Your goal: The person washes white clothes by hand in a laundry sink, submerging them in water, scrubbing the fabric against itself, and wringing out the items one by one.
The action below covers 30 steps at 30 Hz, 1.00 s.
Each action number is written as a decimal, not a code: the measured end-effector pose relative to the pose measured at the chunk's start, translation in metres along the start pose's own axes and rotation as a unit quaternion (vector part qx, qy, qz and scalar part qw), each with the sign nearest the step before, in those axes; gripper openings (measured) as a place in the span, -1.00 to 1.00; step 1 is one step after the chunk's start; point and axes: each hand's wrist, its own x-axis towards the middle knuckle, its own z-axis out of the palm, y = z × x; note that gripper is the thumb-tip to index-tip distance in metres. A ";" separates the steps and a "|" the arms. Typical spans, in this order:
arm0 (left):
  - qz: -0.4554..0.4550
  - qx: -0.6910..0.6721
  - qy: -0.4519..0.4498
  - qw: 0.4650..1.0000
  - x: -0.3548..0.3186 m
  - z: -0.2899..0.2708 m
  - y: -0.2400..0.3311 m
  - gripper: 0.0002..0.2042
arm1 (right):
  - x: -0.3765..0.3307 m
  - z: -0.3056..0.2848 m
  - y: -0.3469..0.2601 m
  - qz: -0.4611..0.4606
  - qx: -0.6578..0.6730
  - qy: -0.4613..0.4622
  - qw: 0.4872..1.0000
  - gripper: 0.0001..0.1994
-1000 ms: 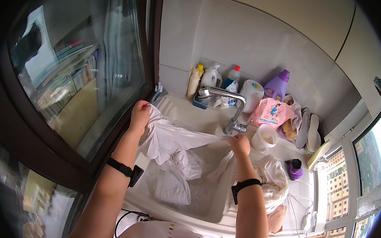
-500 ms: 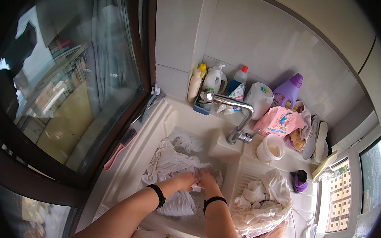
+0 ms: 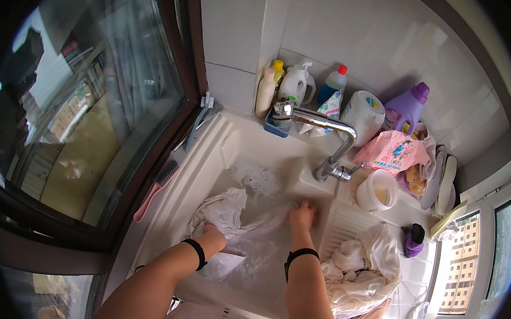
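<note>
A wet white garment point(image 3: 221, 209) lies bunched in the white sink point(image 3: 180, 172), partly in sudsy water. My left hand point(image 3: 213, 237) is pushed into its near left side, and cloth and water hide the fingers. At the right side of the basin, my right hand point(image 3: 303, 214) is closed on a thin stretched end of the same garment. That strip runs across the water surface between the two hands. Both wrists wear black bands.
A chrome faucet point(image 3: 333, 156) arches over the back rim. White laundry point(image 3: 363, 268) is piled on the ribbed washboard side. Behind stand a white tub point(image 3: 378, 190), a pink bag point(image 3: 395, 152) and several bottles. A pink brush point(image 3: 157, 189) lies on the left ledge beside a dark-framed window.
My hands, close together before, have moved apart: the left to the left into the bunched cloth, the right toward the basin's right wall. The garment is stretched between them.
</note>
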 end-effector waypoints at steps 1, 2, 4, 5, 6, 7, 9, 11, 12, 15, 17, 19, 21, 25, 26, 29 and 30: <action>-0.050 0.040 0.097 0.993 -0.002 0.009 0.001 -0.64 | -0.011 0.012 0.001 -0.046 -0.064 -0.035 0.996 -0.58; -0.092 0.069 0.184 0.976 0.002 0.010 0.007 -0.65 | -0.015 0.022 0.011 -0.087 -0.126 -0.060 0.986 -0.58; -0.132 0.089 0.306 0.939 0.027 0.000 0.023 -0.66 | -0.007 0.051 0.043 -0.172 -0.293 -0.118 0.933 -0.59; -0.122 0.047 0.160 0.978 0.026 -0.015 0.025 -0.66 | -0.030 0.064 0.025 -0.228 -0.390 -0.137 0.882 -0.60; -0.120 -0.007 0.013 0.993 0.024 -0.034 0.027 -0.66 | -0.052 0.067 0.006 -0.284 -0.482 -0.150 0.815 -0.62; -0.070 -0.111 -0.262 0.956 0.030 -0.065 0.034 -0.65 | -0.050 0.067 0.008 -0.282 -0.483 -0.149 0.815 -0.62; -0.061 -0.265 -0.173 0.947 0.032 -0.087 0.030 -0.55 | -0.047 0.070 0.008 -0.211 -0.194 -0.292 0.913 -0.66; -0.158 -0.231 -0.118 0.953 0.026 -0.073 0.021 -0.41 | -0.048 0.059 -0.008 -0.197 -0.204 -0.296 0.912 -0.65; -0.199 -0.187 -0.141 0.952 0.025 -0.070 0.017 -0.34 | -0.041 0.046 -0.006 -0.166 -0.211 -0.286 0.920 -0.63; -0.202 -0.221 -0.051 0.953 0.027 -0.044 0.004 -0.23 | 0.031 0.043 0.091 -0.123 -0.266 -0.149 0.944 -0.61; -0.265 -0.256 -0.105 0.924 0.022 -0.033 -0.007 -0.21 | 0.017 0.038 0.061 -0.082 -0.238 -0.140 0.957 -0.61; -0.305 -0.289 -0.154 0.894 0.022 -0.031 -0.004 -0.19 | -0.012 0.029 0.034 -0.026 -0.210 -0.116 0.971 -0.61; -0.303 -0.209 -0.220 0.903 0.026 -0.039 0.007 -0.20 | -0.043 0.043 0.010 -0.184 -0.342 -0.044 0.920 -0.65; -0.187 -0.089 -0.107 0.973 0.036 0.032 0.006 -0.27 | -0.043 0.057 0.023 -0.242 -0.294 -0.228 0.896 -0.64; -0.157 -0.099 -0.034 0.982 0.034 0.051 -0.011 -0.32 | -0.045 0.056 0.021 -0.208 -0.202 -0.280 0.915 -0.63; -0.132 -0.105 0.021 0.985 0.048 0.039 -0.035 -0.46 | -0.015 0.046 0.048 -0.074 -0.045 -0.231 0.969 -0.64; -0.198 -0.128 -0.078 0.969 0.061 0.017 -0.036 -0.50 | -0.013 0.044 0.056 -0.065 -0.046 -0.231 0.970 -0.64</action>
